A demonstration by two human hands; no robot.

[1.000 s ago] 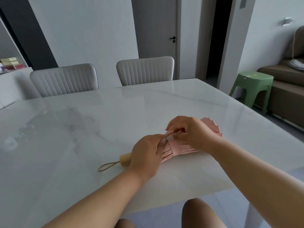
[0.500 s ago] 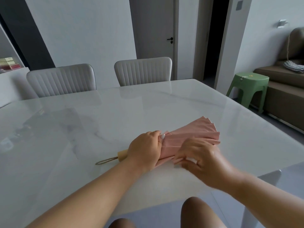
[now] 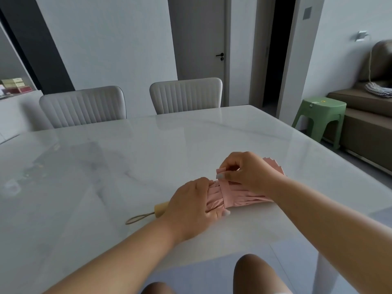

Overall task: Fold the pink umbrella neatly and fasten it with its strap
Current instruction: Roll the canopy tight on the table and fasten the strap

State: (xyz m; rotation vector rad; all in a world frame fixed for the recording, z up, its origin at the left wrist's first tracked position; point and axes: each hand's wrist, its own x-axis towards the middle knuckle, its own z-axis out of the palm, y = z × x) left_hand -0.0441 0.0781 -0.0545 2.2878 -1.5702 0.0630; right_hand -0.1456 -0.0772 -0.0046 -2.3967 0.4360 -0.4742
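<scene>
The pleated pink fabric umbrella [image 3: 244, 195] lies bundled on the white marble table [image 3: 148, 155], left hand [image 3: 191, 211] clamping it, right hand [image 3: 244, 170] pinching its narrow pink strap [image 3: 221, 187] (wrapped, seemingly not yet fastened).

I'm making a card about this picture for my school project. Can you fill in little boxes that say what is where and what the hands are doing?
place: white table
umbrella: pink, folded, lying on the table
strap: wrapped across the folds, end pinched by the right hand
left hand: grips the umbrella near its handle
right hand: holds the strap end above the umbrella
handle: pale wood, cord loop flat on the table
fastened: cannot tell
behind: two grey chairs
</scene>
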